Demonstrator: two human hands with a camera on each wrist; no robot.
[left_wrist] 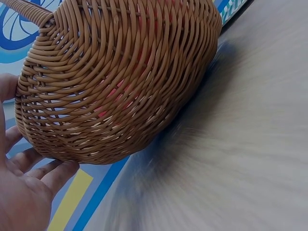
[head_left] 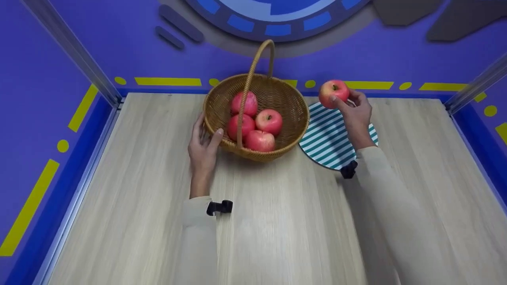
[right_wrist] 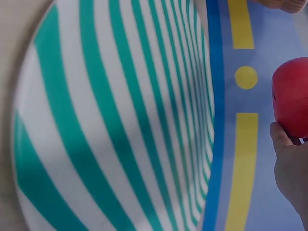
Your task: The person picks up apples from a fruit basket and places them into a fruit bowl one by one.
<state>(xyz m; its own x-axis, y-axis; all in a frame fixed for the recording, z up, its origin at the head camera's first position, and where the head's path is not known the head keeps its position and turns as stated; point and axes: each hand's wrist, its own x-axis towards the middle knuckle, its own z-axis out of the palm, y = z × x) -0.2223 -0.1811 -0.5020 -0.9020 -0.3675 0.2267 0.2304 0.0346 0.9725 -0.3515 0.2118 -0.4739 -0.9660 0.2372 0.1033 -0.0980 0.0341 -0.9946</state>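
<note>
A round wicker basket (head_left: 295, 130) with a tall handle holds several red apples (head_left: 269, 122); the rearmost one looks more streaked. At its left side my left hand (head_left: 202, 148) grips the basket, thumb over the rim and fingers along the outer wall. In the left wrist view, the fingers (left_wrist: 60, 175) reach under the basket's wicker wall (left_wrist: 115, 82). My right hand (head_left: 356, 114) pinches a red-yellow apple (head_left: 332, 93) above a green-and-white striped round mat (head_left: 326, 136), right of the basket. The right wrist view shows that apple (right_wrist: 293, 96) only in part, at the edge.
Pale wood-grain tabletop (head_left: 277, 221) lies under everything. Blue panels with yellow marks (head_left: 168, 81) close off the back and both sides. Metal posts (head_left: 79, 47) stand at the back corners, the left one close to the table's corner.
</note>
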